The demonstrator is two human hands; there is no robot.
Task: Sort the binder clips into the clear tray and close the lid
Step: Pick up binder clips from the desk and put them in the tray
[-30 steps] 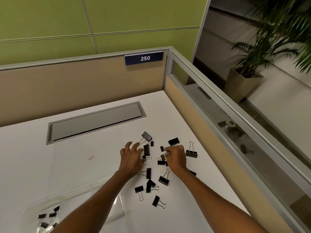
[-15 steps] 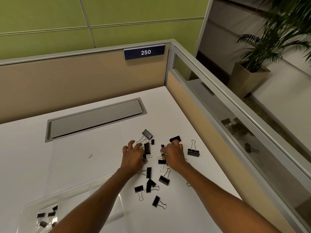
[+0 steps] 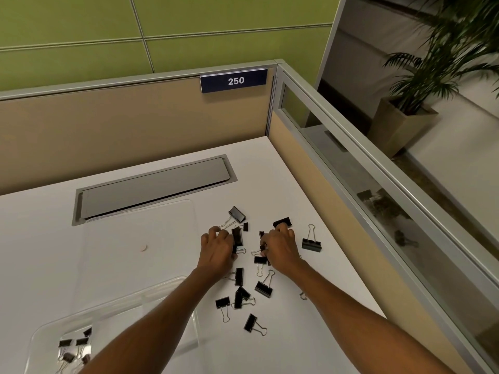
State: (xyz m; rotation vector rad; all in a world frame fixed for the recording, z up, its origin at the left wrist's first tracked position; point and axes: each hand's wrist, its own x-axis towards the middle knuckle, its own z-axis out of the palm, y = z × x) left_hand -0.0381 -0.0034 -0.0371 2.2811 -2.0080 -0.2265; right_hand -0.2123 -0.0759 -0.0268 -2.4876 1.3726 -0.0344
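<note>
Several black binder clips (image 3: 263, 288) lie scattered on the white desk, right of centre. My left hand (image 3: 217, 252) rests over the pile's left side, its fingers curled against a long black clip (image 3: 237, 236). My right hand (image 3: 280, 248) is bunched over small clips in the middle, its fingertips at a black clip (image 3: 282, 222). The clear tray (image 3: 113, 314) stands at the lower left with several clips (image 3: 73, 346) inside. Its clear lid (image 3: 140, 238) lies flat behind it.
A grey cable hatch (image 3: 154, 188) is set into the desk at the back. Beige partition walls bound the desk behind and on the right, with a glass strip (image 3: 364, 190) along the right one. A small round tan spot (image 3: 143, 248) shows on the lid.
Both hands have closed tighter on clips in the pile. The right hand reached forward to the far black clip. The camera tilted slightly.
</note>
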